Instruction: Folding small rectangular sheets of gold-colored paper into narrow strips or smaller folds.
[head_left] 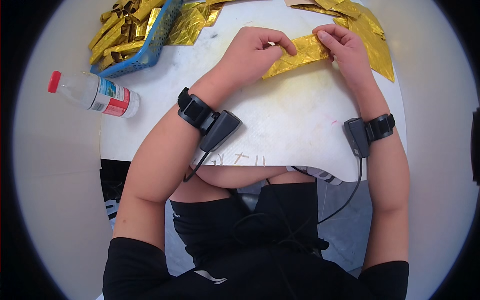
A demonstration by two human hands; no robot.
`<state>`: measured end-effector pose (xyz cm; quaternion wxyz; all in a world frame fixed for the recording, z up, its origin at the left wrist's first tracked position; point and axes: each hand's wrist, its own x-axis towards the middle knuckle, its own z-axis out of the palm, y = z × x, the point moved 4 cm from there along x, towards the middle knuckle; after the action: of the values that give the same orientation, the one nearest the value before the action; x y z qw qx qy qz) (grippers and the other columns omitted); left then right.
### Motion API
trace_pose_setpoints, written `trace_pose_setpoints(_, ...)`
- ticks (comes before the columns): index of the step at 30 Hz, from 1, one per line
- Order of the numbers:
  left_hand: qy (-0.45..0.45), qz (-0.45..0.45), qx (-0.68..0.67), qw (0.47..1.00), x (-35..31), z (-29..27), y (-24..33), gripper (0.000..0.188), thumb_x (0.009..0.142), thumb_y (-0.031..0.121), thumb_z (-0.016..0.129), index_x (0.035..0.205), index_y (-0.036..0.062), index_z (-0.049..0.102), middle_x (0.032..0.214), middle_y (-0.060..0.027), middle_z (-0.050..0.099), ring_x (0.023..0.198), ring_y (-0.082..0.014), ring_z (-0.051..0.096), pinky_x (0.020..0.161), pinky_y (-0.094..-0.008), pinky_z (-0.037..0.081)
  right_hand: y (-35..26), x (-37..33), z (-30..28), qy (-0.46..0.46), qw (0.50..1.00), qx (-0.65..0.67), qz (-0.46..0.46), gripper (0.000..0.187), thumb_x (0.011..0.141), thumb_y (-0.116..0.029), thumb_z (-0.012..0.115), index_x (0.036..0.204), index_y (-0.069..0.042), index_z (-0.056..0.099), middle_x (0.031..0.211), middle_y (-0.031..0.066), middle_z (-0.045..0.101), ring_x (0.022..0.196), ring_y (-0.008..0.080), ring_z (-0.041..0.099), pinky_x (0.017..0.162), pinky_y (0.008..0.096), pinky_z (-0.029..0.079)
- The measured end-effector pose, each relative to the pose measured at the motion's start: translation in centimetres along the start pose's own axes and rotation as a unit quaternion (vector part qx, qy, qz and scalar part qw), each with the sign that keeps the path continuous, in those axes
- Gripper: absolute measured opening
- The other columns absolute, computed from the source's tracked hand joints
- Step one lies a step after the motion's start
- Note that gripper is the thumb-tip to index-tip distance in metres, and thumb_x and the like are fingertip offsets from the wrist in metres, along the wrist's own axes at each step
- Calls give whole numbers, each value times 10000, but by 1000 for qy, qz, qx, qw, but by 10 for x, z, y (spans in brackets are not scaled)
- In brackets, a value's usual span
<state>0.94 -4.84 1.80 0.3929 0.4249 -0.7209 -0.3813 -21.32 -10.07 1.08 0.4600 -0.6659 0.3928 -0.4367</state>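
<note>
A flat piece of gold foil paper (302,54) stretches between my two hands above the far part of the white table (280,120). My left hand (257,52) is curled over its left end, with the thumb and index finger closed on the paper. At the other end, my right hand (347,47) pinches the upper corner between thumb and fingers. The paper slants slightly, its right end farther from me. Part of its left end is hidden beneath my left hand.
A blue plastic basket (131,66) at the far left holds several folded gold pieces (117,32). Gold sheets (186,26) lie beside it; more gold sheets (377,50) fan out at far right. A red-capped clear bottle (112,96) lies on the left. Cables hang from both wrist devices.
</note>
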Motion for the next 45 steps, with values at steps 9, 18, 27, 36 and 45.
trace_pose_setpoints(9, 124, 19, -41, 991, 2, -7, 1, 279, 1017, 98, 647, 1286, 50, 703, 881, 37, 698, 711, -11, 516, 635, -186, 420, 5, 3, -15, 80, 996, 19, -34, 180, 1018, -201, 728, 1099, -45, 766, 851, -51, 715, 702, 14, 554, 628, 207, 434)
trace_pose_setpoints(18, 95, -23, -86, 991, 6, -9, -12, 241, 1048, 117, 647, 1256, 32, 734, 871, 45, 704, 693, -3, 518, 614, -184, 402, 2, 4, -18, 88, 995, 21, -49, 184, 1001, -192, 748, 1101, -42, 785, 793, -48, 705, 667, 21, 555, 614, 212, 438)
trace_pose_setpoints(27, 146, 13, 19, 989, 12, -19, -26, 240, 1017, 110, 682, 1230, 19, 746, 895, 30, 723, 754, -13, 588, 664, -190, 462, 9, 6, -12, 50, 998, -26, 20, 198, 1011, -191, 727, 1120, -31, 769, 771, -50, 664, 660, 33, 543, 607, 217, 430)
trace_pose_setpoints(36, 143, -22, 125, 982, 8, -20, -18, 234, 982, 150, 723, 1183, 40, 771, 850, 27, 721, 737, -23, 606, 662, -213, 482, 5, 2, -5, -2, 995, -98, -4, 270, 973, -213, 765, 1228, -125, 776, 809, -57, 664, 687, 35, 526, 616, 209, 427)
trace_pose_setpoints(45, 150, 10, 101, 983, 10, -20, -22, 237, 974, 179, 726, 1167, 52, 780, 846, 21, 729, 714, -27, 599, 651, -216, 480, 3, 1, -4, 8, 992, -125, -26, 293, 943, -245, 796, 1206, -115, 790, 862, -59, 679, 726, 41, 505, 643, 227, 431)
